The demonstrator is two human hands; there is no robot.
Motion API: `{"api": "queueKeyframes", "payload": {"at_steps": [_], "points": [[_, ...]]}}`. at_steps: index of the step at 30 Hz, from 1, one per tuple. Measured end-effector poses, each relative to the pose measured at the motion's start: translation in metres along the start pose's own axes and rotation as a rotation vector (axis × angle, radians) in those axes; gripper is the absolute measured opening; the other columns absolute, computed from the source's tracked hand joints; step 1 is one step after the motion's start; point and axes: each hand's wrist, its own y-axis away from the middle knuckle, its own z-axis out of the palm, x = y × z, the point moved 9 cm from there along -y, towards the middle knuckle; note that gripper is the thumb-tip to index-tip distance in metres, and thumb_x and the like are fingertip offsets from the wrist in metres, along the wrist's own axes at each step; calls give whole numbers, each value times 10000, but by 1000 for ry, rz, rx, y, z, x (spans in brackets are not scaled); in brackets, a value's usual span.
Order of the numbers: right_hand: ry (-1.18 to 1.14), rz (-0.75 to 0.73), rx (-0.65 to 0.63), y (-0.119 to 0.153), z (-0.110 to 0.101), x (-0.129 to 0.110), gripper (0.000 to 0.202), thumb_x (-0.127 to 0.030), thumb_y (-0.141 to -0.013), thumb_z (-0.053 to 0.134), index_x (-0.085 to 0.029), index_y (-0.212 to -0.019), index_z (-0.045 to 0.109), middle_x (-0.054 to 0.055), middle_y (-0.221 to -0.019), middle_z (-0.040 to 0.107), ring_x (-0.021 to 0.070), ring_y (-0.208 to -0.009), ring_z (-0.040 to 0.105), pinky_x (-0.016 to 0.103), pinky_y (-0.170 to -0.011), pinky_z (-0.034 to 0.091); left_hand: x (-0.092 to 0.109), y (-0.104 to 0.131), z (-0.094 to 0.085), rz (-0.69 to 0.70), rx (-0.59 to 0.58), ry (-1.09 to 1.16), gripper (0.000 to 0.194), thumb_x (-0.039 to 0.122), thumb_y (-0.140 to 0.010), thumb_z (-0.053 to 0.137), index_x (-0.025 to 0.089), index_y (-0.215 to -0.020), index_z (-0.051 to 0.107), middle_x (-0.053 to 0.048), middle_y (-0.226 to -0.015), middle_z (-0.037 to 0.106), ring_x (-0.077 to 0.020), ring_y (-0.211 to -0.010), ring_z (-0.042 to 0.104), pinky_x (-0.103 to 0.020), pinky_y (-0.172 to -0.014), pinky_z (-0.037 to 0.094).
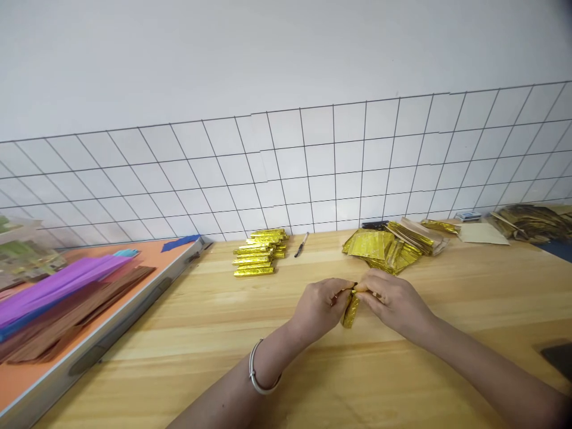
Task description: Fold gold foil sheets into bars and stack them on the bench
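A narrow gold foil strip (351, 313) hangs down between my two hands, above the wooden table (214, 333). My left hand (322, 304), with a bangle on its wrist, pinches the strip near its top. From the right, my right hand (395, 301) closes its fingertips on the same top end, where a small dark bit shows. Folded gold bars (254, 260) lie stacked beyond my left hand. Past my right hand is a loose pile of flat gold pieces (370, 245).
A pen (301, 245) lies beside the stacked bars. At the left, an orange-topped board (13, 381) carries purple, blue and brown paper (84, 310). Along the back right are a beige sheet (483, 233) and dark gold sheets (534, 223). A wire grid (333, 143) stands against the wall.
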Motion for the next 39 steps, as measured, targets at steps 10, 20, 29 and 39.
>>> {"api": "queueKeyframes", "payload": {"at_steps": [10, 20, 29, 39], "points": [[-62, -24, -6, 0, 0, -2, 86, -199, -844, 507, -216, -835, 591, 9, -829, 584, 140, -753, 541, 266, -672, 415, -4, 2, 0, 11, 59, -47, 176, 143, -835, 483, 193, -904, 638, 11, -733, 654, -84, -632, 560, -176, -593, 405], [-82, -21, -19, -1, 1, 0, 83, -210, -843, 512, -220, -829, 593, -1, -795, 576, 133, -738, 540, 260, -656, 414, -2, 1, 4, 149, -26, -63, 191, 159, -873, 432, 188, -967, 595, -14, -870, 665, -99, -755, 598, -184, -676, 447], [-113, -45, -6, -1, 1, -1, 93, -195, -839, 508, -218, -826, 597, 8, -806, 588, 133, -739, 547, 260, -658, 428, -7, 3, 3, 164, -1, -181, 198, 168, -869, 433, 199, -977, 597, -17, -861, 674, -105, -720, 607, -189, -638, 444], [-57, -79, -6, -1, -1, -7, 113, -213, -853, 489, -221, -813, 594, 13, -786, 589, 137, -716, 551, 261, -637, 441, -1, 3, 1, 134, 50, -202, 190, 203, -876, 449, 195, -949, 623, -24, -783, 669, -108, -682, 606, -191, -618, 434]]}}
